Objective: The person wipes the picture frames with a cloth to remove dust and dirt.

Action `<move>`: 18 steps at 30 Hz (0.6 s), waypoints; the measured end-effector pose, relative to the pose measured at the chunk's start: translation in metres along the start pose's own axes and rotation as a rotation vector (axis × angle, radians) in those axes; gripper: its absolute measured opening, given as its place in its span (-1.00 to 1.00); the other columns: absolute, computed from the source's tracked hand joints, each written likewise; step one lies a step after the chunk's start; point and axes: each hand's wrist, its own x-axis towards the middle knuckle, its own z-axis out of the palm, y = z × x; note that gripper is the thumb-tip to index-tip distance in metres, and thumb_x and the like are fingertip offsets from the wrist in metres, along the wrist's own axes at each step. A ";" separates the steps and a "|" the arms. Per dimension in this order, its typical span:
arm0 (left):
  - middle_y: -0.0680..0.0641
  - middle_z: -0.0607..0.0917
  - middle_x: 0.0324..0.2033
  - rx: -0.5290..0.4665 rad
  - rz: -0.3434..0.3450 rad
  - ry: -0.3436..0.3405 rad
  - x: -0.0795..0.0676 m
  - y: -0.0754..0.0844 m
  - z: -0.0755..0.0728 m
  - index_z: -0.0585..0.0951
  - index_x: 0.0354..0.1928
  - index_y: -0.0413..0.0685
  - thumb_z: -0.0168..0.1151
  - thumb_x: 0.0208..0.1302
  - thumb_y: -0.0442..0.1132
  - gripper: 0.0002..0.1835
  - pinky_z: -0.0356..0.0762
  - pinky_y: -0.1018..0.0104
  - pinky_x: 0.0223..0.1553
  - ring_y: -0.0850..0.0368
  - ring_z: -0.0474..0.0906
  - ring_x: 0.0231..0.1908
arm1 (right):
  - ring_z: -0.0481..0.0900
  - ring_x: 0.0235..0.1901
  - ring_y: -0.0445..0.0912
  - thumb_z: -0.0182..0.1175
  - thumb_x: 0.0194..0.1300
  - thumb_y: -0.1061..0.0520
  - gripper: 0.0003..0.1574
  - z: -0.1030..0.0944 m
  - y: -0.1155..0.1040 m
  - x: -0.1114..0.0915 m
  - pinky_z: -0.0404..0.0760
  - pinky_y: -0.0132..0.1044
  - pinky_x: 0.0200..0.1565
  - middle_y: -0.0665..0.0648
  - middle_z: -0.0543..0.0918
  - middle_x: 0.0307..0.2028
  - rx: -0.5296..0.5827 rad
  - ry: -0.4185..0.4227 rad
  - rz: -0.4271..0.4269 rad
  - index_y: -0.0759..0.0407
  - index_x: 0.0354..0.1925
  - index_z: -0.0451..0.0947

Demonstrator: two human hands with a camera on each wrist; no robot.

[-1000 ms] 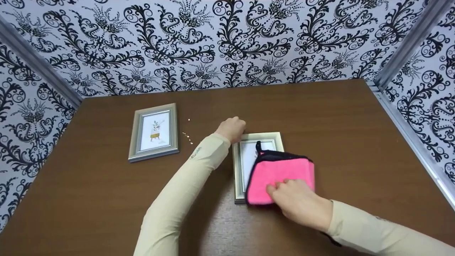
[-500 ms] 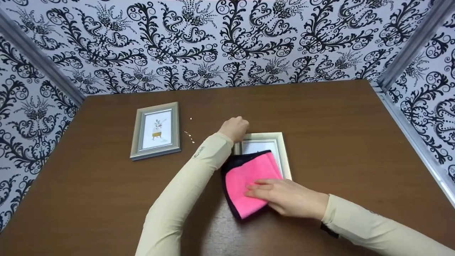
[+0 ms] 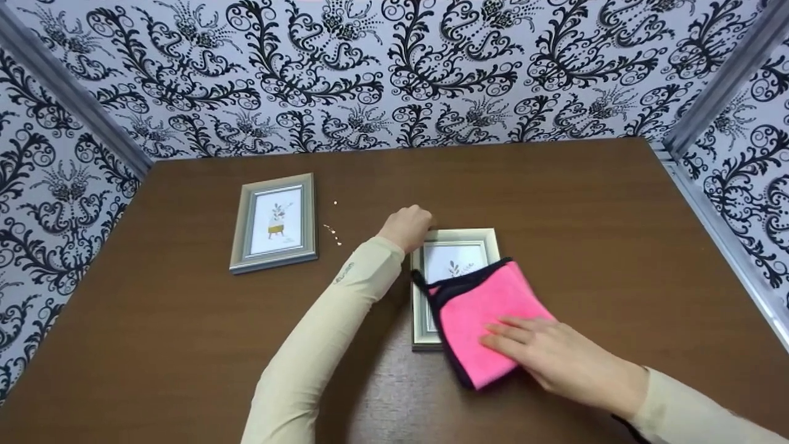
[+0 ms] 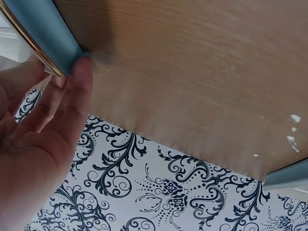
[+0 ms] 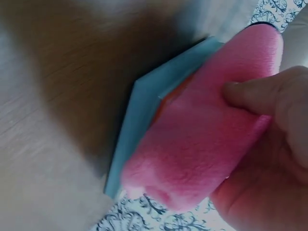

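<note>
A pale silvery picture frame (image 3: pixel 465 235) with a plant print lies on the table. My left hand (image 3: pixel 407 228) holds its far left corner; in the left wrist view, the thumb and fingers of the left hand (image 4: pixel 48 125) pinch the frame's edge (image 4: pixel 48 33). A pink cloth (image 3: pixel 484 324) with black trim and a small loop covers the frame's near right part. With my right hand (image 3: pixel 564 357) I hold this cloth against the frame, fingers stretched over it. The right wrist view has the thumb on the folded pink cloth (image 5: pixel 192 130), above the frame's corner (image 5: pixel 137 101).
A second picture frame (image 3: pixel 244 228) lies on the left of the brown table (image 3: pixel 573 203). Small white flecks (image 3: pixel 333 233) lie to its right. Black-and-white patterned walls (image 3: pixel 394 74) enclose the table's back and sides.
My right hand and the cloth have swept left across the frame, then back right and slightly nearer. My left hand keeps its hold on the frame's corner.
</note>
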 end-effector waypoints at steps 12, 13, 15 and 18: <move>-0.16 0.70 -0.22 -0.043 -0.004 -0.007 0.000 -0.010 0.000 0.72 -0.29 -0.10 0.19 0.17 -0.46 -0.82 0.60 0.00 -0.21 -0.12 0.62 -0.16 | 0.56 0.07 0.09 0.26 0.04 0.32 -0.36 0.013 -0.005 0.030 0.51 -0.07 0.07 0.21 0.59 0.09 0.056 -0.020 -0.106 0.27 0.16 0.50; -0.16 0.70 -0.23 -0.037 -0.003 -0.004 0.001 -0.009 0.000 0.72 -0.29 -0.10 0.20 0.17 -0.45 -0.83 0.60 0.00 -0.22 -0.12 0.62 -0.17 | 0.53 0.11 0.09 0.23 0.05 0.33 -0.36 0.016 -0.003 0.034 0.49 -0.06 0.09 0.20 0.57 0.12 0.110 -0.011 -0.122 0.27 0.18 0.48; -0.15 0.70 -0.24 -0.023 -0.002 0.000 0.001 -0.009 0.000 0.72 -0.29 -0.09 0.22 0.16 -0.44 -0.84 0.61 0.01 -0.23 -0.11 0.63 -0.18 | 0.46 0.18 0.09 0.19 0.07 0.36 -0.33 0.023 0.000 0.041 0.44 -0.05 0.15 0.18 0.53 0.18 0.222 -0.004 -0.144 0.25 0.22 0.45; -0.15 0.70 -0.24 -0.013 0.004 0.002 0.001 -0.008 0.000 0.73 -0.29 -0.09 0.20 0.18 -0.43 -0.84 0.61 0.01 -0.23 -0.11 0.63 -0.18 | 0.39 0.25 0.09 0.14 0.02 0.40 -0.24 0.029 0.004 0.046 0.37 -0.02 0.21 0.15 0.48 0.24 0.332 -0.006 -0.156 0.20 0.26 0.41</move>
